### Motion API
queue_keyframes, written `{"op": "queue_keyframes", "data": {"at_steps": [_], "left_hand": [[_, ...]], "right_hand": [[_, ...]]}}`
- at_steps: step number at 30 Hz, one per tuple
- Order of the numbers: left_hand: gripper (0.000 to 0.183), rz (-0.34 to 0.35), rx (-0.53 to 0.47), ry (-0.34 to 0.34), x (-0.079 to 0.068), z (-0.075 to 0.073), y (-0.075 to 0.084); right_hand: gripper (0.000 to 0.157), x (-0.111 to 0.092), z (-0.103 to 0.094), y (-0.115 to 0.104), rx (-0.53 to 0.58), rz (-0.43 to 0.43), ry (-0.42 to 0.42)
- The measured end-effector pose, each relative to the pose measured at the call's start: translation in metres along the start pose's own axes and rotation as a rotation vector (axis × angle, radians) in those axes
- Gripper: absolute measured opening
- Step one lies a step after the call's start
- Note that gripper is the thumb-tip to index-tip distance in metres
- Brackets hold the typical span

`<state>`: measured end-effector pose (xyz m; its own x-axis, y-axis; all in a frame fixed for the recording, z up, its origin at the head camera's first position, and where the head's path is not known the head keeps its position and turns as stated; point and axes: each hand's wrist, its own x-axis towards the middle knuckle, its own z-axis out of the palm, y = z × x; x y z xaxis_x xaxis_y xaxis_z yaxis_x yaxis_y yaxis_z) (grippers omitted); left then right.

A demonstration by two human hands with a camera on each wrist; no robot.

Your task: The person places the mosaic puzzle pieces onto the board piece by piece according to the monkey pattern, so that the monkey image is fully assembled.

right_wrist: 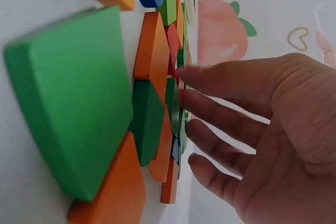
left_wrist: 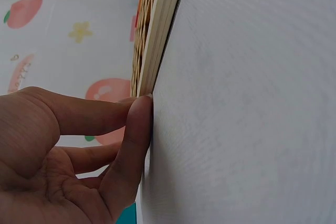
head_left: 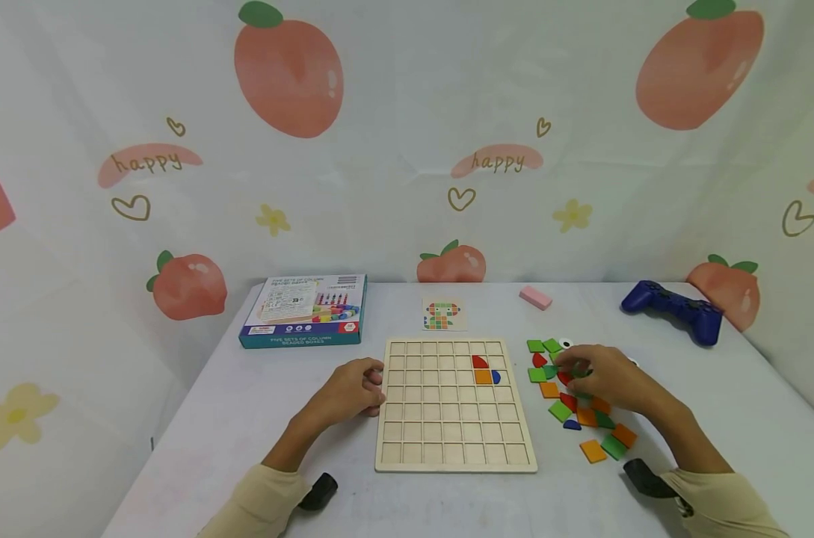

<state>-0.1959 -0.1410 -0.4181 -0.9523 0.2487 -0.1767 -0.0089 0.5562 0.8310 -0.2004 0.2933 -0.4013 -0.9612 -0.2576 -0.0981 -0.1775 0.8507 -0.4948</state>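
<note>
A pale wooden grid board (head_left: pixel 447 433) lies flat in the middle of the table. On its upper right cells sit a red quarter-round piece (head_left: pixel 480 362), an orange square (head_left: pixel 483 377) and a blue half-round (head_left: pixel 496 377). My left hand (head_left: pixel 353 388) holds the board's left edge, thumb and fingertip at the rim (left_wrist: pixel 152 66) in the left wrist view. Over the scattered pieces at the right, my right hand (head_left: pixel 602 375) reaches down with loosely bent fingers. Its thumb (right_wrist: pixel 226 80) and index tip are close to red pieces; contact is unclear. A green piece (right_wrist: pixel 73 93) lies nearest that wrist camera.
Behind the board lies a small pattern card (head_left: pixel 443 314). A boxed toy set (head_left: pixel 306 310) is at the back left, a pink block (head_left: pixel 536 297) at the back, and a blue game controller (head_left: pixel 672 310) at the back right. More orange squares (head_left: pixel 592 450) spread toward me.
</note>
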Motion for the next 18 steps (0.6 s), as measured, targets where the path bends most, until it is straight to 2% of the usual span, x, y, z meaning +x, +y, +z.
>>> {"op": "queue_keyframes", "data": {"at_steps": [10, 18], "left_hand": [[0.051, 0.01, 0.001, 0.002, 0.0003, -0.0007, -0.0005], [0.051, 0.016, 0.02, 0.005, 0.0005, -0.0006, -0.0006]], "right_hand": [[0.029, 0.0016, -0.0009, 0.0028, -0.004, -0.001, -0.016], [0.027, 0.002, -0.0039, 0.0028, 0.011, 0.042, -0.037]]}}
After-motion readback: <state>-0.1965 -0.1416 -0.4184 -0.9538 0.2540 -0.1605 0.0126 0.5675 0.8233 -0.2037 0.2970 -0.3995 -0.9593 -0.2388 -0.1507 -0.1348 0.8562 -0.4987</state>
